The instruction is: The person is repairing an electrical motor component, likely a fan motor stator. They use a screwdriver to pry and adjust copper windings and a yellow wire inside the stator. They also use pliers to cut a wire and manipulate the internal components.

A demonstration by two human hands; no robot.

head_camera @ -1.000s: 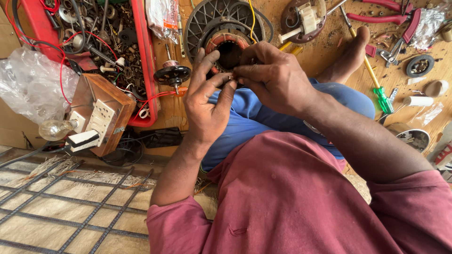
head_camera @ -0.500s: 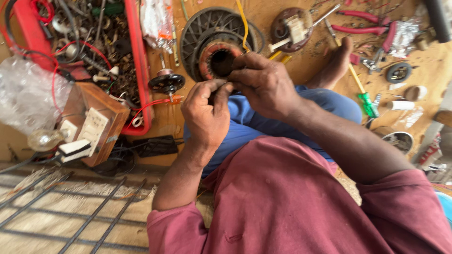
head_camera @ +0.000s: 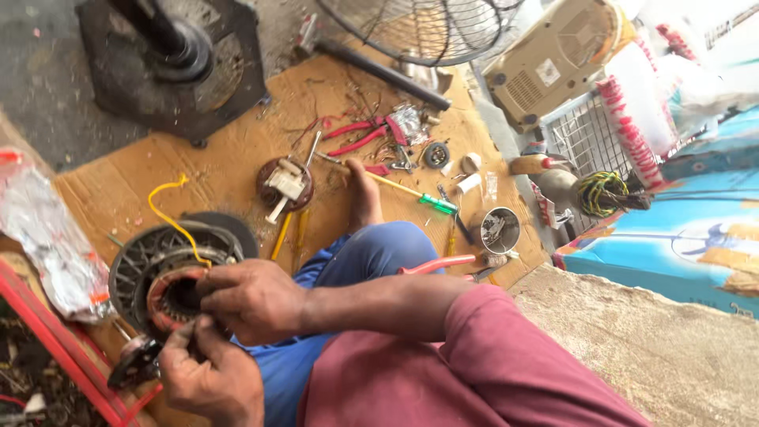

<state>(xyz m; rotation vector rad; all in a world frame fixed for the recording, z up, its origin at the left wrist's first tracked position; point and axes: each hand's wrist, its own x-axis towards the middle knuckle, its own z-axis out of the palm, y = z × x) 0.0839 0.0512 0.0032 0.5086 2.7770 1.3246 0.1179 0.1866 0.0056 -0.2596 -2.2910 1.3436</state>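
- While the view tilts across the cardboard sheet (head_camera: 229,158), both hands meet at the lower left over a fan motor stator (head_camera: 170,296), its copper-red winding ring sitting inside a dark round housing (head_camera: 138,257).
- Right hand (head_camera: 253,300) lies on the winding's edge, fingers curled and pinching at something small there; what exactly is pinched is too small to tell.
- Left hand (head_camera: 209,379) comes up from below, fingertips bunched against the same spot, touching the right hand's fingers.
- Yellow wire (head_camera: 170,209) loops up from the stator across the cardboard.
- Blue trouser leg (head_camera: 371,257) stretches out beside the motor, bare foot (head_camera: 364,194) resting among the tools.
- Near that foot: a green-handled screwdriver (head_camera: 427,199), red-handled pliers (head_camera: 356,134), and a small round motor part (head_camera: 285,183).
- Small metal cup (head_camera: 500,229) of bits stands just past the knee.
- Red tray edge (head_camera: 63,356) runs along the lower left, a clear plastic bag (head_camera: 47,237) lying beside it.
- Fan base (head_camera: 178,63) and wire fan guard (head_camera: 419,28) sit at the top.
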